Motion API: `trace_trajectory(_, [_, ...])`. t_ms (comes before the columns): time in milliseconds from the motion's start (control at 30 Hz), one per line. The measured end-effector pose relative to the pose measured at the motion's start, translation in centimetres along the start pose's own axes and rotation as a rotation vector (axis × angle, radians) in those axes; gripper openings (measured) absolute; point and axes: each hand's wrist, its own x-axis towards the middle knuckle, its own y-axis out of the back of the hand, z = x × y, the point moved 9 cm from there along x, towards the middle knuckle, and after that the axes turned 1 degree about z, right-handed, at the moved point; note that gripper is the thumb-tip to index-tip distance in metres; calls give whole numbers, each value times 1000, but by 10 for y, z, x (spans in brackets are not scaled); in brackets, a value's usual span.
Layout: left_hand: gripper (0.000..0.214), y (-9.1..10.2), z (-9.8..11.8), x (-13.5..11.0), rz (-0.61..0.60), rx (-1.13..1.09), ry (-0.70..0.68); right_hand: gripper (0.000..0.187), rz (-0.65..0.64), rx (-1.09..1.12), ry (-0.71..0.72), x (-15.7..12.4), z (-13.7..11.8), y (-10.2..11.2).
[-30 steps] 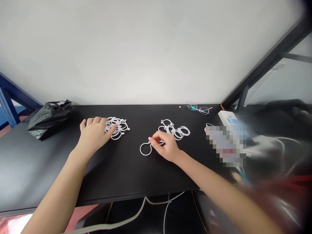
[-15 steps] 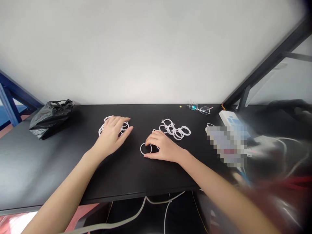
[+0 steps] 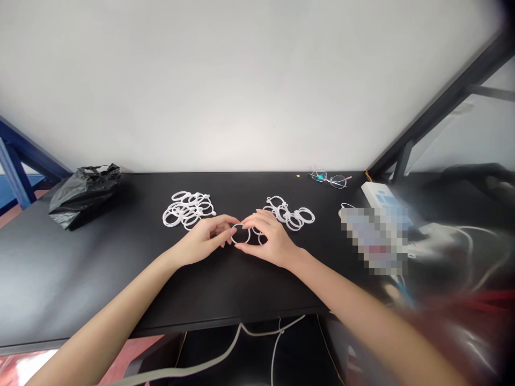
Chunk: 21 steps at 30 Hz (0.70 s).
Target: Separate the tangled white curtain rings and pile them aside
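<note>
Above the middle of the table, a thin white ring (image 3: pixel 249 236) is held between my two hands. My left hand (image 3: pixel 205 238) pinches its left edge with thumb and fingertips. My right hand (image 3: pixel 271 238) grips it from the other side, with fingers at the top and thumb at the bottom. More white loops show partly under the right palm. Left of the hands lies a pile of white rings (image 3: pixel 188 209), some with small knobs. A second cluster of white rings (image 3: pixel 295 219) rests just beyond my right hand.
A black plastic bag (image 3: pixel 86 195) sits at the left end of the black table (image 3: pixel 193 292). Eyeglasses (image 3: pixel 338 182) lie near the wall. On the right are a white box (image 3: pixel 382 198), a blurred-out object and cables. A pale cable (image 3: pixel 217 360) hangs before the table's front edge.
My left hand has left the left pile and moved right to the ring, pinching its edge. My right hand has stayed nearly in place on it, with the ring slightly higher in view.
</note>
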Motion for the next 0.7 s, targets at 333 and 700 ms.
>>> trace_trajectory(333, [36,14,1,3,122,18,10,14,30,134,-111,1,3,6])
trace_trajectory(700, [34,15,-1,3,109,-7,-6,7,39,202,-72,-2,0,0])
